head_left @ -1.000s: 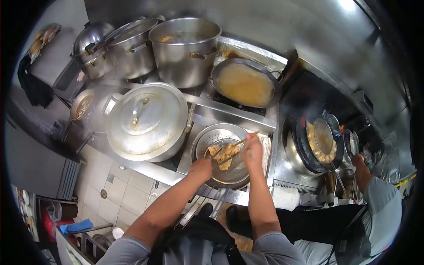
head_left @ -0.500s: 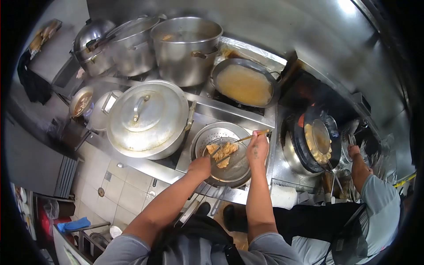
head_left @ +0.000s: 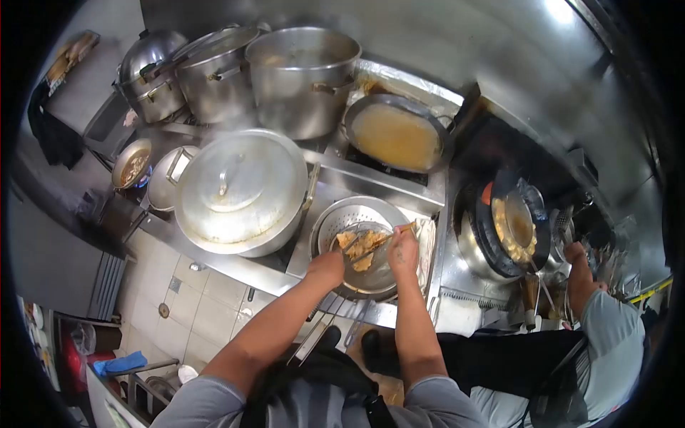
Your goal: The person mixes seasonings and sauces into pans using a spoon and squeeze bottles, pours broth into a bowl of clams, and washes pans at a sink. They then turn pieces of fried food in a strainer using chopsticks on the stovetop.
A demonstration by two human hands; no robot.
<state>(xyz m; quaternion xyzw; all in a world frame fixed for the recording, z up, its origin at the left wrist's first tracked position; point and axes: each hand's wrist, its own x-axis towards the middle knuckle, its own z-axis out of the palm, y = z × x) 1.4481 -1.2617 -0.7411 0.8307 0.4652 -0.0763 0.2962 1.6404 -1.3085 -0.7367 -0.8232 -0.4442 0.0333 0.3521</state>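
Golden-brown fried food [head_left: 362, 246] lies over a round metal colander [head_left: 341, 215] with a perforated wall, set in the counter. My left hand [head_left: 327, 269] is closed at the near left rim, around what look like tongs [head_left: 366, 252]; their two dark arms reach across the food. On the right side of the colander, my right hand [head_left: 404, 255] is closed around a thin tan stick-like handle [head_left: 407, 227]. The far end of that handle is hard to make out beside the food.
A large lidded pot [head_left: 239, 192] stands left of the colander, and a wide pan of yellowish liquid [head_left: 397, 135] behind it. Tall pots [head_left: 303, 85] line the back. At right, a co-worker's hand [head_left: 575, 251] is near a wok [head_left: 499, 260] with food. A blue flame [head_left: 143, 178] burns at left.
My right hand has moved slightly left and down, closer to the food, and the tan handle has swung with it. My left hand has barely shifted. Steam now drifts over the large lid.
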